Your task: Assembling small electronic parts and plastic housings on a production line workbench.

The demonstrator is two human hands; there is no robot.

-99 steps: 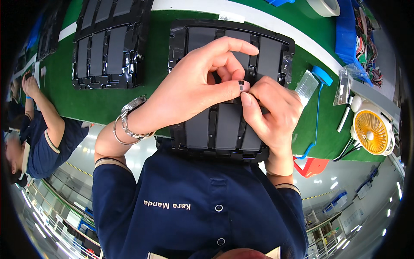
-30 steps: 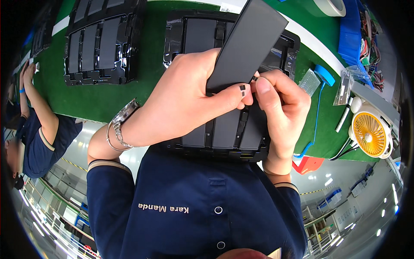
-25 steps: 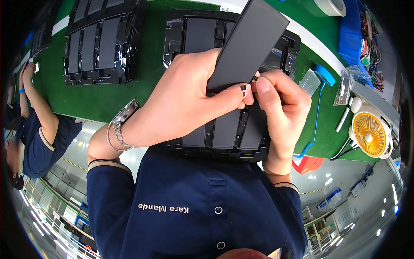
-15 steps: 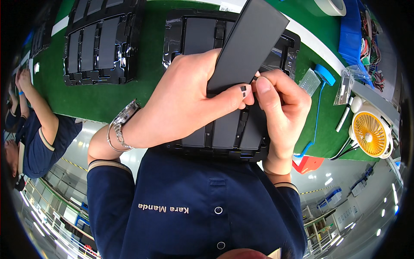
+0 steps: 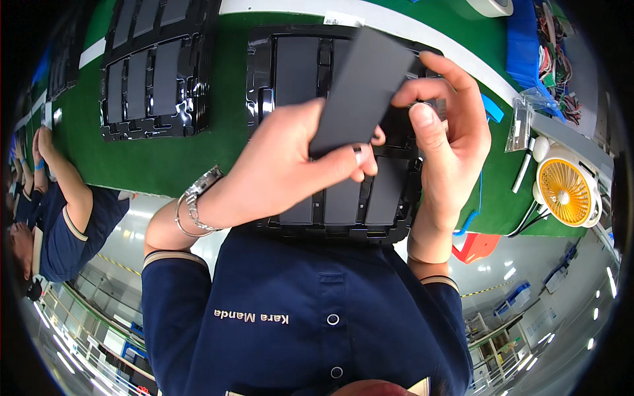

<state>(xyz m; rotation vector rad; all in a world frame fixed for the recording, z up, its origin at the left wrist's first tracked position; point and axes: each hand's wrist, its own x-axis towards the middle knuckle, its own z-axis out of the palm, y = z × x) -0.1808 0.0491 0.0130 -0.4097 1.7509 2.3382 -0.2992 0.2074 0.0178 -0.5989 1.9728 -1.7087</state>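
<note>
Slab (image 5: 363,92) is held near its 7 o'clock end by the left hand (image 5: 287,155), above the tray (image 5: 261,66). Stiffness, light weight and smooth faces are presumed; long edges are best gripped. Tray is partly blocked at 3 o'clock by the right hand (image 5: 457,142), digits parted. Fan (image 5: 563,195) is noted at 4 o'clock.

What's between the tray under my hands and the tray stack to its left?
In the head view, green tabletop separates the tray from the stack.
</note>
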